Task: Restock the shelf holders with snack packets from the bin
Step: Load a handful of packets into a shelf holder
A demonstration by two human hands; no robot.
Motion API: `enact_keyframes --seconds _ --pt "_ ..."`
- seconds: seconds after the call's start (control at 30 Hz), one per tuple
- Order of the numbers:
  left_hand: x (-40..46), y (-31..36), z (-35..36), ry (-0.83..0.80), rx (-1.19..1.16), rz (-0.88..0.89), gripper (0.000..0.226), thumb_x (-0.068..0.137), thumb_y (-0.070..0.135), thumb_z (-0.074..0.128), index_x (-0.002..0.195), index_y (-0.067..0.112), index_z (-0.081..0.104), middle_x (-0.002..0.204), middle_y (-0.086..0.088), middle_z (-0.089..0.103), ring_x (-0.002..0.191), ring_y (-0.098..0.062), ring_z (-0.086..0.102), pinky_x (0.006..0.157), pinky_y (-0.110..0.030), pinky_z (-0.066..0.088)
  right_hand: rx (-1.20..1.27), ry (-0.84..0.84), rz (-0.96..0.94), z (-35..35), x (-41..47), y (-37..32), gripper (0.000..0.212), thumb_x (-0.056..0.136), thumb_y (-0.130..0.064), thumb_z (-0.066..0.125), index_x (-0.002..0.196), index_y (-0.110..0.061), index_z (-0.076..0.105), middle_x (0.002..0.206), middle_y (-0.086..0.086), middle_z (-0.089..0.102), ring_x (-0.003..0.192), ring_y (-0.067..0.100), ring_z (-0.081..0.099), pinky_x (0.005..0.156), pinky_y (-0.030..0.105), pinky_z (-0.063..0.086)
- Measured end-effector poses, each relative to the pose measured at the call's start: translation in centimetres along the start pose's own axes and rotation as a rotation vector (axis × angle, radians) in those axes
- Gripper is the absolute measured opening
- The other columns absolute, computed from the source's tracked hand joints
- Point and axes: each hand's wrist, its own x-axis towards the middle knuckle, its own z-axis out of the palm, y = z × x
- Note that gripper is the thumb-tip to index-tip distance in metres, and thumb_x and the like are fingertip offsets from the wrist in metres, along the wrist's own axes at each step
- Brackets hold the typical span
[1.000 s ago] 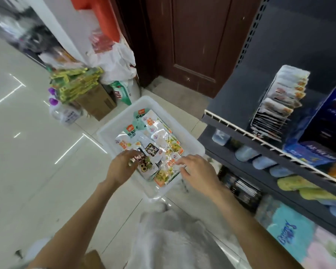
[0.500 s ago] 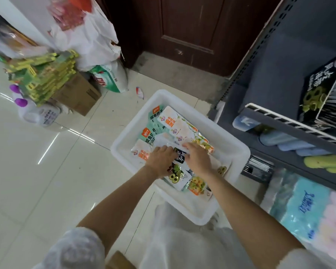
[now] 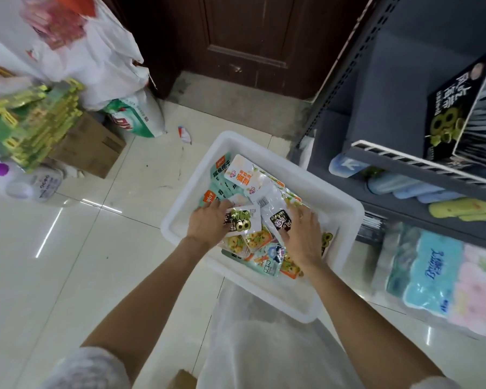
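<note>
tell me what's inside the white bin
The bin holds a loose pile of snack packets, with the left hand and right hand on top. Lower layers and the bin's floor are mostly covered.

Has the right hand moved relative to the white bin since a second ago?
Yes. The right hand has moved from the white bin's near rim inward onto the packets.

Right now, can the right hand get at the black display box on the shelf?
Probably yes. The right hand rests on packets in the white bin; the black display box sits on the shelf up and to its right, nothing between them.
</note>
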Motion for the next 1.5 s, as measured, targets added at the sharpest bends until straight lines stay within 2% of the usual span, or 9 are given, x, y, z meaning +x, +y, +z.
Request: enact_keyframes --seconds 0.1,0.27,0.4,0.5,0.57,0.97,1.07,1.27,1.5 --pt "0.2 0.2 0.2 -0.015 -0.016 -0.009 0.047 0.091 0.036 0.055 0.134 0.023 0.041 0.125 -0.002 0.055 0.112 -0.024 0.055 0.09 -0.036 0.046 -0.076 -0.149 -0.084 0.1 -0.1 -0.8 0.076 0.08 -0.046 0.069 0.142 -0.019 0.034 0.147 0.01 0.03 0.133 0.029 0.033 0.101 0.041 0.038" --pt "0.1 0.0 -0.4 -0.024 -0.174 -0.037 0.039 0.093 0.031 0.055 0.131 0.023 0.05 0.122 -0.003 0.059 0.105 -0.027 0.059 0.082 -0.038 0.05 0.015 -0.174 0.002 -0.5 0.2 -1.5 0.065 0.084 -0.022 0.068 0.138 -0.017 0.033 0.142 0.008 0.037 0.127 0.027 0.04 0.094 0.039 0.044" --pt "-1.2 -0.2 -2.4 0.041 -0.793 -0.222 0.029 0.087 0.025 0.066 0.115 0.018 0.061 0.107 -0.002 0.069 0.09 -0.023 0.065 0.08 -0.034 0.05 0.624 -0.085 0.351 -4.9 -0.6 -0.9 0.032 0.095 -0.011 0.045 0.127 -0.013 0.048 0.11 0.01 0.064 0.08 0.019 0.057 0.06 0.027 0.042" --pt "-3.1 1.4 -4.7 0.086 -1.215 -0.273 0.024 0.082 0.016 0.072 0.103 0.02 0.062 0.09 0.005 0.073 0.082 -0.015 0.069 0.069 -0.029 0.053 1.368 -0.175 0.572 -9.0 -2.9 0.4 0.036 0.092 -0.005 0.049 0.122 -0.023 0.054 0.11 0.005 0.067 0.088 0.021 0.063 0.071 0.031 0.049" --pt "-4.2 3.4 -6.1 0.092 -1.381 -0.263 0.03 0.082 0.011 0.071 0.107 0.02 0.058 0.088 0.004 0.072 0.075 -0.014 0.069 0.054 -0.02 0.05 1.541 -0.202 0.559 -10.6 -4.5 1.3 0.038 0.09 0.0 0.049 0.116 -0.026 0.057 0.106 0.004 0.068 0.091 0.024 0.063 0.074 0.035 0.05" --pt "-6.8 17.9 -9.2 0.083 -1.56 -0.1 0.028 0.089 0.009 0.062 0.105 0.03 0.054 0.075 0.012 0.073 0.067 -0.003 0.068 0.055 -0.016 0.051 1.647 0.165 0.348 -15.6 -10.5 10.8 0.034 0.073 -0.016 0.072 0.105 -0.022 0.063 0.103 0.003 0.071 0.092 0.021 0.068 0.072 0.031 0.053" --pt "-7.1 22.3 -8.9 0.142 -1.55 -0.128 0.034 0.086 0.009 0.065 0.117 0.018 0.054 0.097 -0.008 0.072 0.082 -0.022 0.07 0.068 -0.035 0.057 1.68 0.111 0.267 -17.2 -11.4 15.1 0.043 0.069 -0.015 0.072 0.109 -0.024 0.063 0.104 0.002 0.071 0.092 0.018 0.067 0.078 0.035 0.051" --pt "-7.9 31.5 -7.9 0.329 -1.594 -0.134 0.032 0.084 0.003 0.065 0.113 0.017 0.057 0.102 -0.007 0.071 0.096 -0.025 0.067 0.08 -0.037 0.054 1.519 -0.071 0.114 -20.2 -13.4 24.3 0.069 0.076 0.018 0.059 0.118 -0.036 0.053 0.109 -0.006 0.069 0.096 0.011 0.065 0.081 0.031 0.052" --pt "-8.0 38.7 -9.1 0.455 -1.601 -0.079 0.029 0.09 0.008 0.06 0.118 0.012 0.058 0.102 -0.002 0.072 0.091 -0.018 0.07 0.071 -0.029 0.054 1.348 0.204 0.097 -24.0 -15.1 31.7 0.041 0.08 0.006 0.068 0.101 -0.025 0.055 0.097 -0.003 0.069 0.077 0.0 0.066 0.063 0.017 0.052"
